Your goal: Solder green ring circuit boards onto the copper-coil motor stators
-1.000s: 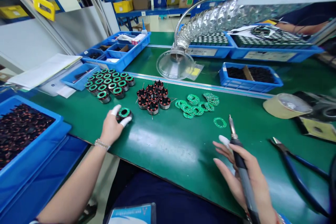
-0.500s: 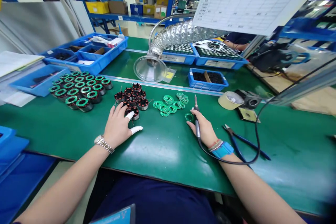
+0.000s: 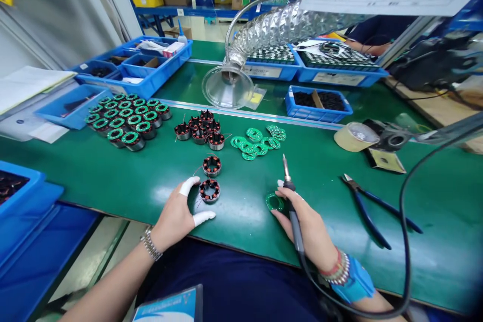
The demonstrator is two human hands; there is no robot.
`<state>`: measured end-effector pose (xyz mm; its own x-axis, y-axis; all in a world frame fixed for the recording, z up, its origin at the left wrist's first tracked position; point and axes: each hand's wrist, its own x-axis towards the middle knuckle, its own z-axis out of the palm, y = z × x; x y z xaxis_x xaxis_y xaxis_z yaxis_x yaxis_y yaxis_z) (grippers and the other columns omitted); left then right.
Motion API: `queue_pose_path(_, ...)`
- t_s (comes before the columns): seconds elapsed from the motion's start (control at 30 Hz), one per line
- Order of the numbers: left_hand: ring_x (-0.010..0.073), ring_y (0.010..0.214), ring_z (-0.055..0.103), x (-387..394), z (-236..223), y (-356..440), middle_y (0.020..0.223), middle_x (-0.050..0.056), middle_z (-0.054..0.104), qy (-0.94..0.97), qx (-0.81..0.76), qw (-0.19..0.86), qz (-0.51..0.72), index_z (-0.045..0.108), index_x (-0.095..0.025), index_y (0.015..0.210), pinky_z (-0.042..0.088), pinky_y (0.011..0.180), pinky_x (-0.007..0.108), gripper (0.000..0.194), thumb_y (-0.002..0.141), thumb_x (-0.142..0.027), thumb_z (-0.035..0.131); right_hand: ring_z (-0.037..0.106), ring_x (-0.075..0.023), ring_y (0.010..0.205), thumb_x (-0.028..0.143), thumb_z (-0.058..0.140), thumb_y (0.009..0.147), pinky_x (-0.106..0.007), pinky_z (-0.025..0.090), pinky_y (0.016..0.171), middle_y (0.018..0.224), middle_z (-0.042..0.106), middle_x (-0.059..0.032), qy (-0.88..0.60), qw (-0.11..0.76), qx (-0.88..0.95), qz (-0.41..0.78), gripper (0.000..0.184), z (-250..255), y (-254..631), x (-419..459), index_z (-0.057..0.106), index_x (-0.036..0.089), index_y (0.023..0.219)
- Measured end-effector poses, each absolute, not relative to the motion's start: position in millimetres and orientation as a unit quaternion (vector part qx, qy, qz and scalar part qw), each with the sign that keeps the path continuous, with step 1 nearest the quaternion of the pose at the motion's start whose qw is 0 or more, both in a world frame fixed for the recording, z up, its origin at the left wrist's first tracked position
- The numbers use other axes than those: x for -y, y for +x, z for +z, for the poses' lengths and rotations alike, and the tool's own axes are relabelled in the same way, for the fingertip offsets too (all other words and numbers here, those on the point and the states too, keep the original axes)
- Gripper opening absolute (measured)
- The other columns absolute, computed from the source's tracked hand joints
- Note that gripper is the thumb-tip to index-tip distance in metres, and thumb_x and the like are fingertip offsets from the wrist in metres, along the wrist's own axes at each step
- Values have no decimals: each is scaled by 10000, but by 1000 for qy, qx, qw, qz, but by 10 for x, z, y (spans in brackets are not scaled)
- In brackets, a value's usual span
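Observation:
My left hand (image 3: 180, 213), white cots on index finger and thumb, lies on the green mat with those two spread around a black-and-copper wound stator (image 3: 209, 190). The index tip touches the stator's left side; the thumb stays apart below it. A second stator (image 3: 212, 165) stands just behind. My right hand (image 3: 307, 226) is closed around a soldering iron (image 3: 291, 200), tip pointing up and away. Its fingertips rest on a green ring-shaped circuit board (image 3: 274, 203) lying flat on the mat.
Behind are a cluster of bare stators (image 3: 199, 130), a pile of green ring boards (image 3: 258, 141) and rows of stators topped with green boards (image 3: 126, 117). A fume hood (image 3: 227, 86), tape roll (image 3: 355, 137), blue-handled cutters (image 3: 372, 209) and blue trays (image 3: 319, 100) surround them. A co-worker's arm (image 3: 372, 46) shows far right.
My left hand has drawn two stators out of the cluster toward me. My right hand, still holding the iron, has pulled one green ring board closer. The camera has tilted down slightly.

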<state>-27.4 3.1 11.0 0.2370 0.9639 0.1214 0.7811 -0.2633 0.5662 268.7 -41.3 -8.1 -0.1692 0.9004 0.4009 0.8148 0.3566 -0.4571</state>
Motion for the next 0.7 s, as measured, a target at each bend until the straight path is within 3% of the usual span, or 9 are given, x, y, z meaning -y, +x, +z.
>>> queue_pose_path(0.17,253,1017,598,-59,173,-106,1112,86,622,783,-514,272,219,501,-203,1142,481,892,414,522,695,-388,700,645,-221,918,281,511,859,-350,541,791,1073,625,-116,-560,339,753,64,338,-31,2598,476,458,185,1179)
queue_pose_path(0.33,251,1106,545,102,164,8,1172,91,595,837,-383,334,201,502,-230,1149,408,983,454,506,704,-349,711,667,-170,799,199,458,885,-262,545,706,942,667,-67,-540,418,716,147,190,41,2388,526,488,217,1071)
queue_pose_path(0.47,256,1185,489,184,127,48,1233,101,564,841,-347,346,231,461,-244,1192,337,1033,509,514,736,-303,689,646,-149,754,142,461,855,-249,527,694,930,649,-48,-483,401,735,256,222,81,2199,550,477,224,1061)
queue_pose_path(0.7,229,1081,536,218,238,90,1162,97,550,834,-322,364,260,464,-237,1180,467,903,395,504,722,-212,673,615,-135,665,154,555,804,-233,513,640,809,609,-10,-508,448,677,289,244,203,2235,573,478,234,1021)
